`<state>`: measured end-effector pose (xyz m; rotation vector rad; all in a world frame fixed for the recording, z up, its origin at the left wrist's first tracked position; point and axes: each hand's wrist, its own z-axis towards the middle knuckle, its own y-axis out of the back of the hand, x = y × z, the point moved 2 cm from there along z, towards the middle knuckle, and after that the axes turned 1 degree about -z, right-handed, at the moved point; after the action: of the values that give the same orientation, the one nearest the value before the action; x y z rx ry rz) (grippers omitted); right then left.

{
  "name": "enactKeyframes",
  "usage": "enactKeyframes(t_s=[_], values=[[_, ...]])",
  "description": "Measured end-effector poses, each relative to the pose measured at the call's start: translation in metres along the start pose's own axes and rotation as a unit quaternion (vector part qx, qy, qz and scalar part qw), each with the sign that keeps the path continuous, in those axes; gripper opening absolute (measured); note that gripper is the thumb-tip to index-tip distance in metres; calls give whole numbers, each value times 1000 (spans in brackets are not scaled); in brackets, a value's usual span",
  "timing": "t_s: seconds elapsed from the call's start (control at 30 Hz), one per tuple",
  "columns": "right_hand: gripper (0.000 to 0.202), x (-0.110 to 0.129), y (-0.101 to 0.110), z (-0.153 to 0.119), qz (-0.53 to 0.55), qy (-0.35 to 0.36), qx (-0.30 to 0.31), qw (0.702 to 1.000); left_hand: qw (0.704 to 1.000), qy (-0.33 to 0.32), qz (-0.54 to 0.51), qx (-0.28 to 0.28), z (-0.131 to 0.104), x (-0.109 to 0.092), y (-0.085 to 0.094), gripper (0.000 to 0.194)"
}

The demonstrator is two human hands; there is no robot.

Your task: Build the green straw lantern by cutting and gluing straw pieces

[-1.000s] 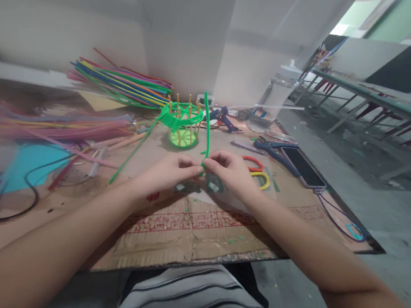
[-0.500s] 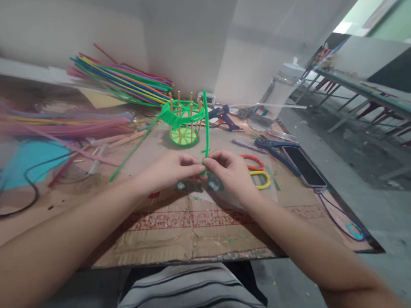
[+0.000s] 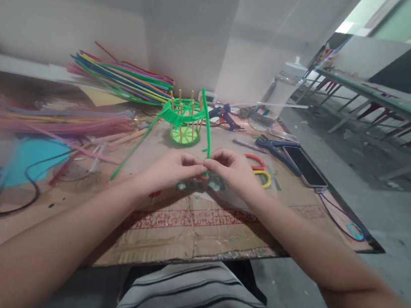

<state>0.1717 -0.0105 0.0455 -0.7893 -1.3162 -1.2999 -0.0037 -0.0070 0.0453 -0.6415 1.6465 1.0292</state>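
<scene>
In the head view, the left hand [image 3: 171,171] and right hand [image 3: 236,174] meet at the middle of the frame, thumbs and fingers pinching the lower end of a green pipe cleaner [image 3: 208,124]. Its long part rises from between the fingertips toward the upper middle – nearly upright, leaning slightly left – and a short stub juts left just above them. Beyond the hands, left of that stem, a green basket frame [image 3: 173,119] with upright sticks stands on the tabletop [image 3: 81,189]. Scissors [image 3: 269,181] lie just beside the right hand, at centre right – partly hidden by it.
</scene>
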Motion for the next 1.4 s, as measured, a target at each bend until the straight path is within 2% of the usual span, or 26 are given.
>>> enactKeyframes(t_s=[0.13,0.3,0.47,0.53,0.63,0.7,1.0,1.13,1.27,1.4], values=[[20,-2,-1,-1,-3,8,-15,1000,1000,-14,-8,15,0,1,0,30],[24,-3,-2,-1,18,-2,-31,999,995,1,-87,44,4,8,0,34],[33,1,1,-2,41,-19,-37,998,990,-33,-106,83,3,4,-5,35],[34,2,1,-2,47,-21,-31,998,994,-46,-82,57,0,-2,-7,32],[33,3,0,-3,53,-13,-24,998,997,-76,6,-19,-5,-11,-9,16],[32,4,-1,-3,59,-12,-22,998,992,-98,60,-49,-8,-14,-9,12],[28,7,-1,-2,97,-31,-3,995,973,-143,159,-85,-9,-6,-8,25],[29,5,0,-3,84,-18,-17,996,976,-144,147,-75,-9,-7,-8,23],[31,4,1,-3,60,-7,-51,997,988,-128,79,-46,-7,-9,-9,23],[28,2,-4,-5,73,-7,-49,996,991,-106,17,-85,-5,-5,-9,27]])
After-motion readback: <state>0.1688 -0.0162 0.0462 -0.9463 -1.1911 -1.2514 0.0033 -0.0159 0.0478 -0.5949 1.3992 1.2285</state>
